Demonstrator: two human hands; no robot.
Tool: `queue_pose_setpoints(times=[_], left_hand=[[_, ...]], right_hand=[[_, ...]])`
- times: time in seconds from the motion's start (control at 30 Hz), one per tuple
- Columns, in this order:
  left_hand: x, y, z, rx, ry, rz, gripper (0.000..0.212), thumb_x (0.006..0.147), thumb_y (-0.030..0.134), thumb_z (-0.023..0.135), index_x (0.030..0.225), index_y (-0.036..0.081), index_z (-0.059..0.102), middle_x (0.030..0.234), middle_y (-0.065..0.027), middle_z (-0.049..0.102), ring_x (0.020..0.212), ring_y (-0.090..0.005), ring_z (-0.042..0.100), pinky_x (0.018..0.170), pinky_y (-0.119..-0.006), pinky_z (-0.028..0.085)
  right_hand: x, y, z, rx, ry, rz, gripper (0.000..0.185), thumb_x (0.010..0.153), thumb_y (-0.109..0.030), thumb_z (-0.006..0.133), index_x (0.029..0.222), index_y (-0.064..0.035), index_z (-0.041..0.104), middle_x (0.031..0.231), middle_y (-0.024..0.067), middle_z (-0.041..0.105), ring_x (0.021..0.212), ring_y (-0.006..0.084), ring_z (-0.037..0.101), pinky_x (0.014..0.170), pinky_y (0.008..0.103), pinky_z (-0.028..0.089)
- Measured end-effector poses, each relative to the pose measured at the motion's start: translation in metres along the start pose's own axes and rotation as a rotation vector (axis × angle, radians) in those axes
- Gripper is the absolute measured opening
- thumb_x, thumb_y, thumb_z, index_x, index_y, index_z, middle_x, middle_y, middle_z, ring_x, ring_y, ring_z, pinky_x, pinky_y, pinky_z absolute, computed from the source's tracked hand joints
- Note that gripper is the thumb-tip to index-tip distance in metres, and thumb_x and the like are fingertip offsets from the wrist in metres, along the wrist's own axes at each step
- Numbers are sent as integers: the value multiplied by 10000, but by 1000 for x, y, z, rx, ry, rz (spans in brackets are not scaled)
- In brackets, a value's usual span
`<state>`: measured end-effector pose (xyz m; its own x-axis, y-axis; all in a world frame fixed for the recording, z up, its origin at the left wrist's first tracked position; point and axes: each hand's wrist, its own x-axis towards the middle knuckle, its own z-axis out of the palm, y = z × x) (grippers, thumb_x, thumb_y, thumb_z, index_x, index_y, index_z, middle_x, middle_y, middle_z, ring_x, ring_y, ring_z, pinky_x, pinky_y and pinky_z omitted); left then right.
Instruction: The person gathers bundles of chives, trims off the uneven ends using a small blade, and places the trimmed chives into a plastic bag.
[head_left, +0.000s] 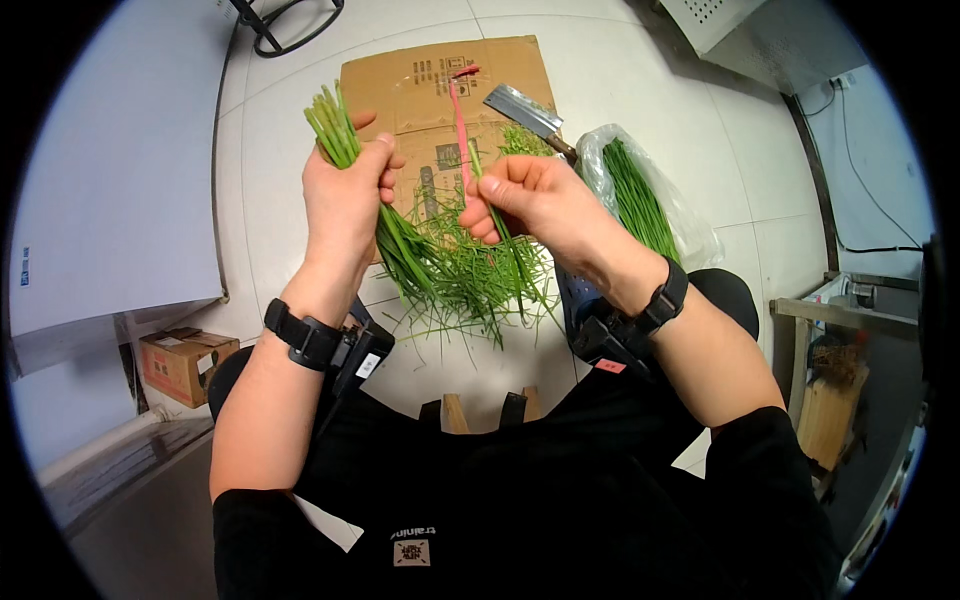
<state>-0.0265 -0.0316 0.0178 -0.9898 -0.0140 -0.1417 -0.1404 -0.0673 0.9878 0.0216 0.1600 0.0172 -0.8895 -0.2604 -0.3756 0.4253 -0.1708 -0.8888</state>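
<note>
My left hand (345, 176) grips a bunch of green chives (334, 135), its pale stem ends sticking up above the fist and its leaves hanging down to the right. Between the thumb and fingers of my right hand (510, 196) are a few green stalks (508, 240), their leaves trailing downward. Loose leaf scraps (480, 289) lie heaped on the floor and the cardboard below and between both hands. A pink strip (460, 120) runs along the flattened cardboard (397, 82) behind my right hand.
A cleaver (525, 110) lies at the cardboard's right edge. Beside it, a clear plastic bag (697, 232) holds more chives (641, 199). A cardboard box (184, 364) stands at left, a metal cabinet (120, 165) above it. A black stool base (277, 30) is at the top.
</note>
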Motion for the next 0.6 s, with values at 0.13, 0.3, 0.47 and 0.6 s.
queue_pose_setpoints(times=[0.13, 0.3, 0.47, 0.6], left_hand=[[-6, 0, 0, -8, -119, -114, 331, 872, 133, 651, 1142, -10, 526, 703, -19, 553, 557, -65, 483, 485, -193, 407], [-11, -3, 1, -32, -373, -294, 382, 854, 145, 685, 1163, -11, 523, 771, -26, 562, 591, -72, 491, 518, -192, 419], [-11, -6, -1, -151, -512, -369, 355, 828, 31, 641, 1154, -24, 511, 838, -60, 606, 622, -102, 532, 554, -215, 452], [-13, 1, 1, -191, -590, -413, 378, 782, -52, 586, 1152, -40, 508, 855, -70, 617, 687, -107, 570, 578, -216, 470]], right_hand=[[1, -8, -8, 94, 46, 7, 252, 985, -166, 440, 1069, 48, 543, 937, 153, 665, 791, 176, 655, 712, 270, 536], [3, -9, -10, 293, 86, 15, 248, 990, -182, 425, 1068, 29, 528, 929, 152, 658, 861, 193, 655, 760, 283, 549], [6, -4, -17, 366, 90, 45, 199, 966, -195, 476, 1037, -21, 540, 887, 100, 641, 655, 130, 535, 578, 227, 436], [4, -5, -13, 186, 103, 48, 173, 909, -223, 586, 976, -63, 573, 789, 14, 605, 513, 60, 319, 474, 197, 264]])
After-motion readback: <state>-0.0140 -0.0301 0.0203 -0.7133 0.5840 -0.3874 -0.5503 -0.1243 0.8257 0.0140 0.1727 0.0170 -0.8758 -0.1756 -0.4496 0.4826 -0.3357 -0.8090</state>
